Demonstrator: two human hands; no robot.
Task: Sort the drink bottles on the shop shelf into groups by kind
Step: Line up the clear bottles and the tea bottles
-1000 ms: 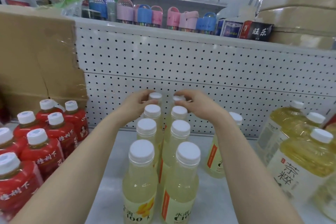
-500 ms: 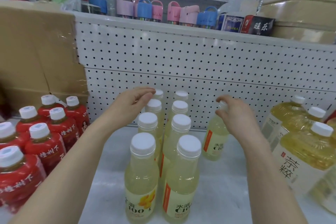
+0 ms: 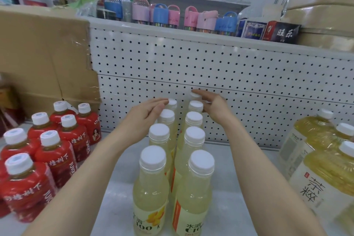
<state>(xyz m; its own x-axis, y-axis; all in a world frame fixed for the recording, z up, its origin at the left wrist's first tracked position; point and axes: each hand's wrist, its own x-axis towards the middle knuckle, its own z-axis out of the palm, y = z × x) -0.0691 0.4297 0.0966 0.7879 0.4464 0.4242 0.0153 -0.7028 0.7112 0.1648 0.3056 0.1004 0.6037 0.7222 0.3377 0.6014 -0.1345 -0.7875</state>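
The lone pale bottle (image 3: 194,95) that your right hand (image 3: 213,104) held out to the side half a second ago now stands at the back of the right file, against the pegboard panel (image 3: 249,82). Your left hand (image 3: 145,113) has barely shifted.

Its fingers are straight, their tips touching the rear left cap, probably to steady that file. Your right fingers lie almost flat over the newcomer's cap (whether the thumb pinches it, I cannot tell).

The pale yellow bottles (image 3: 153,188) are cloudy and white-capped, with orange-edged labels. They run in two tight files between the red bottles (image 3: 55,155) and the larger golden bottles (image 3: 325,178).
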